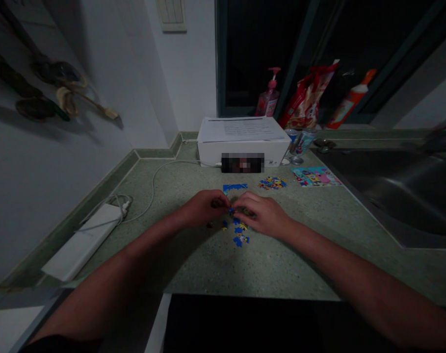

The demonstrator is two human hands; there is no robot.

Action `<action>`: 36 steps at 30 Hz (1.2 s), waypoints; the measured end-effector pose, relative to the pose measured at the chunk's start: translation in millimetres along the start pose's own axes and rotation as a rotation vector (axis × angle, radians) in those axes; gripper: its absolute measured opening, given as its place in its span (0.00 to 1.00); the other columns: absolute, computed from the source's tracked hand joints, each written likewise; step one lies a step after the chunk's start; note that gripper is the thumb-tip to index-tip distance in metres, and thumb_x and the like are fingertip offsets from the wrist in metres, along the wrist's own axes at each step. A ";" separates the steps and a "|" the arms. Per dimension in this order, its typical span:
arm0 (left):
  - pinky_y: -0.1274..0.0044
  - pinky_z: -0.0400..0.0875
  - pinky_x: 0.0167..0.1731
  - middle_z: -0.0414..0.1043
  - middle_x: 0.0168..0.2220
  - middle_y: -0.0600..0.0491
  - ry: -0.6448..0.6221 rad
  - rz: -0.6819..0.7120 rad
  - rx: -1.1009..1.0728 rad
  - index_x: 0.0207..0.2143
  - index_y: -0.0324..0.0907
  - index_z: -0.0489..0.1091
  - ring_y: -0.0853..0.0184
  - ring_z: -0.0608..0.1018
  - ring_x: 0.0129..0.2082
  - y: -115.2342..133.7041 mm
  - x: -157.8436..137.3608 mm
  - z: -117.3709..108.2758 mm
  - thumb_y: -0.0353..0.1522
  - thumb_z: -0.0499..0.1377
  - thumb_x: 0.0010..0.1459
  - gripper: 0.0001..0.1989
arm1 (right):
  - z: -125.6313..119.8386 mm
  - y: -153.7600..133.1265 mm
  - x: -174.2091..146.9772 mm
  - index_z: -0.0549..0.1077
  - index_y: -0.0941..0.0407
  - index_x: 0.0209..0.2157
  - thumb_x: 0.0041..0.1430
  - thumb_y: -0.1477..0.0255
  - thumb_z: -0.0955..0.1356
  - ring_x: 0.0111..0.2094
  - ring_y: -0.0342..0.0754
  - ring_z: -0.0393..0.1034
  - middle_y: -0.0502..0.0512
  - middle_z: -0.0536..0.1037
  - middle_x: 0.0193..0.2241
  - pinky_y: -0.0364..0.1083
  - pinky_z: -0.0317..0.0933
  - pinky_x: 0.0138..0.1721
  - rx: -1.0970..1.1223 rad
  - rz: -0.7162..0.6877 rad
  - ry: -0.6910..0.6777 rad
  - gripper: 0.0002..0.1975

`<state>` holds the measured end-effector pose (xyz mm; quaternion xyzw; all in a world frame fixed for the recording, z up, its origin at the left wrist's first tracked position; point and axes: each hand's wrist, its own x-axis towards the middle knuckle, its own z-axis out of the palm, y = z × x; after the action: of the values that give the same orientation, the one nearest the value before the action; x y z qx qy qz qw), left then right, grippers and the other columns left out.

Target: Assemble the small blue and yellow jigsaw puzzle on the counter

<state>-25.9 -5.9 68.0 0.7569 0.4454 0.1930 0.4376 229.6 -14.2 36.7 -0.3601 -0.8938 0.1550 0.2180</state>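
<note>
A small blue jigsaw puzzle piece (pixel 231 210) is pinched between the fingertips of my left hand (pixel 207 207) and my right hand (pixel 264 212), low over the counter. Both hands are closed, with fingertips nearly meeting. Just beyond them lies a joined blue strip of puzzle (pixel 235 187), partly covered by my fingers. Several loose blue and yellow puzzle pieces (pixel 241 239) lie on the near side of my hands. Farther back and to the right sits a heap of mixed puzzle pieces (pixel 273 183). A colourful picture sheet (pixel 316 177) rests beside the sink.
Behind the puzzle stands a white box (pixel 241 149) with papers on top and a dark phone-like device leaning on its front. A cable runs left to a white power strip (pixel 86 240). The metal sink (pixel 410 186) is at right. Bottles and a red bag (pixel 307 95) stand by the window.
</note>
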 end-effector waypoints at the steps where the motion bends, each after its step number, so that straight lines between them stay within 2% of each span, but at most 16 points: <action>1: 0.73 0.80 0.44 0.86 0.40 0.50 0.004 0.002 0.013 0.40 0.43 0.76 0.63 0.86 0.42 -0.2 0.2 0.2 0.25 0.62 0.66 0.05 | 0.1 0.3 0.1 0.82 0.46 0.53 0.75 0.69 0.69 0.51 0.55 0.81 0.57 0.84 0.50 0.54 0.75 0.49 -0.003 -0.002 0.002 0.11; 7: 0.73 0.80 0.45 0.87 0.43 0.50 0.051 0.036 0.053 0.41 0.44 0.77 0.64 0.86 0.42 -4.8 3.1 0.4 0.26 0.61 0.68 0.06 | 0.6 1.1 -1.0 0.82 0.47 0.52 0.75 0.69 0.70 0.46 0.54 0.81 0.56 0.84 0.49 0.52 0.74 0.45 -0.027 0.010 0.024 0.10; 12: 0.70 0.78 0.42 0.85 0.35 0.53 0.074 0.093 -0.147 0.38 0.45 0.78 0.62 0.84 0.38 -14.5 5.9 3.7 0.30 0.67 0.64 0.01 | 3.1 4.2 -1.4 0.80 0.50 0.49 0.74 0.68 0.71 0.38 0.51 0.79 0.56 0.83 0.46 0.50 0.72 0.38 0.004 -0.054 0.134 0.06; 16: 0.70 0.77 0.42 0.83 0.34 0.55 0.091 0.080 -0.144 0.36 0.45 0.79 0.61 0.84 0.37 -18.2 7.2 6.5 0.29 0.67 0.62 0.02 | 4.7 5.2 -1.2 0.79 0.50 0.47 0.73 0.67 0.72 0.35 0.49 0.78 0.55 0.83 0.45 0.49 0.69 0.36 0.006 -0.074 0.149 0.04; 30: 0.72 0.77 0.43 0.85 0.36 0.52 0.095 0.116 -0.077 0.38 0.43 0.79 0.63 0.84 0.38 -18.7 5.1 4.6 0.26 0.63 0.64 0.05 | 4.2 4.3 -1.4 0.80 0.48 0.48 0.74 0.67 0.70 0.36 0.50 0.78 0.55 0.83 0.45 0.51 0.71 0.37 0.003 -0.029 0.128 0.06; 33: 0.73 0.77 0.41 0.84 0.36 0.53 0.138 0.099 -0.015 0.38 0.43 0.78 0.64 0.83 0.37 -17.5 4.8 3.5 0.26 0.62 0.63 0.05 | 2.4 3.0 -0.6 0.80 0.48 0.47 0.74 0.66 0.70 0.37 0.51 0.78 0.55 0.83 0.44 0.51 0.70 0.37 0.008 -0.001 0.139 0.05; 36: 0.74 0.76 0.40 0.84 0.36 0.53 0.212 0.053 0.072 0.40 0.43 0.78 0.64 0.83 0.37 -14.5 4.4 2.1 0.27 0.62 0.65 0.05 | 1.8 6.3 1.4 0.80 0.48 0.46 0.73 0.65 0.70 0.38 0.53 0.78 0.55 0.83 0.43 0.52 0.70 0.38 -0.018 0.091 0.184 0.06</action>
<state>-29.5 0.0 54.4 0.7589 0.4756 0.2676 0.3553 231.4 -9.0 32.8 -0.4149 -0.8541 0.1226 0.2888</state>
